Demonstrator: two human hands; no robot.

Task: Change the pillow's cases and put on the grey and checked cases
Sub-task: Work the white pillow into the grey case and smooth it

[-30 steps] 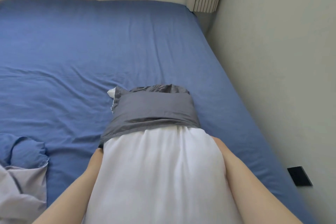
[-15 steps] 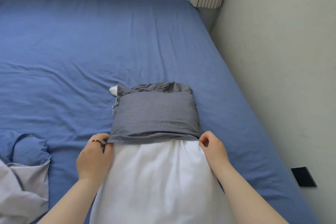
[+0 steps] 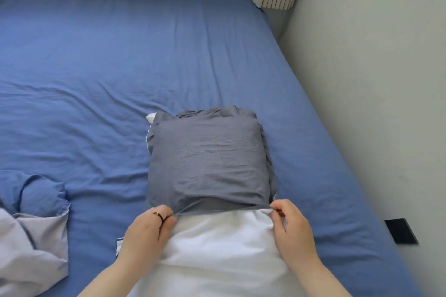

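Pillow (image 3: 217, 248) lies lengthwise on the blue bed sheet (image 3: 120, 79), with its near end toward you and its far end away, and this is why both of your hands can work the same edge at once. The grey case (image 3: 207, 161) already covers the far half of it; the near half shows bare and white. One small white corner (image 3: 150, 117) looks out at the far left of the case, so I judge that the pillow does not sit fully in that corner.

Your left hand (image 3: 147, 234) is closed in a pinch on the left end of the case's open hem, the ring finger (image 3: 158, 216) touching the cloth. Your right hand (image 3: 293, 229) is closed on the right end of the same hem, thumb and fingers together on the fold. The hem runs stretched between the two hands, across the pillow. You hold it at both ends, I think, so that the opening stays wide and the case can slide evenly toward you and not twist.

The grey case is thus just beyond your fingertips, and the bare pillow runs between your two forearms. The crumpled pale and blue bedding (image 3: 31, 236) at your left lies well apart from the work. I see no checked case in this view.
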